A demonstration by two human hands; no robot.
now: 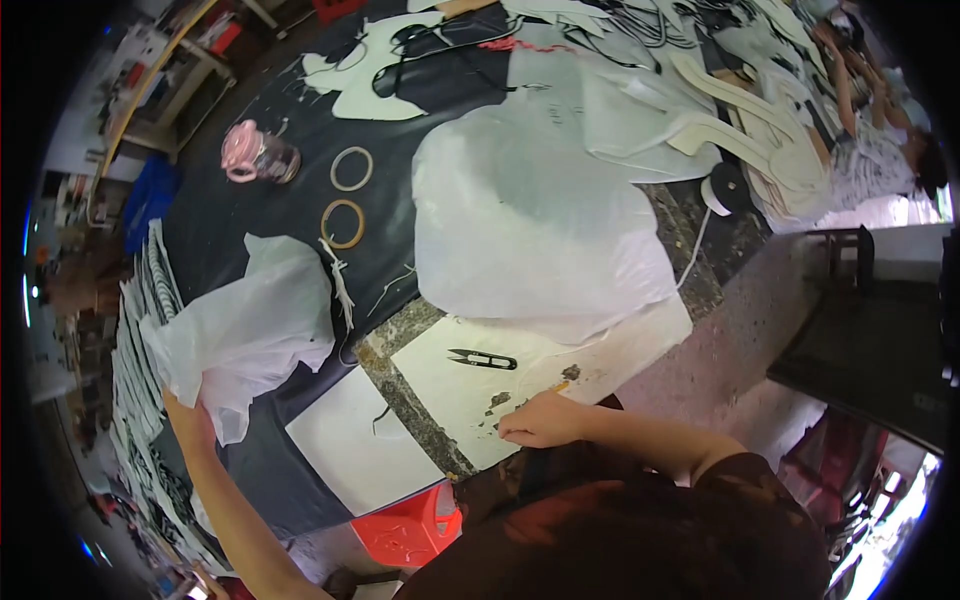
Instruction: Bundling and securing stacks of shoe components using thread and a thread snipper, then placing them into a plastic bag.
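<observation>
At the left, my left hand grips the near edge of a crumpled white plastic bag; the bag hides most of its fingers. My right hand is curled closed at the near edge of a stained white board, and whatever its fingers hold, if anything, is hidden. Black thread snips lie on that board, a little beyond my right hand. Behind them a large, full-looking translucent white plastic bag covers the middle of the table.
Two tape rolls and a pink-lidded jug are on the black table cover. Cream cut pieces and a black spool sit far right, near another person. Below the table stands a red plastic stool.
</observation>
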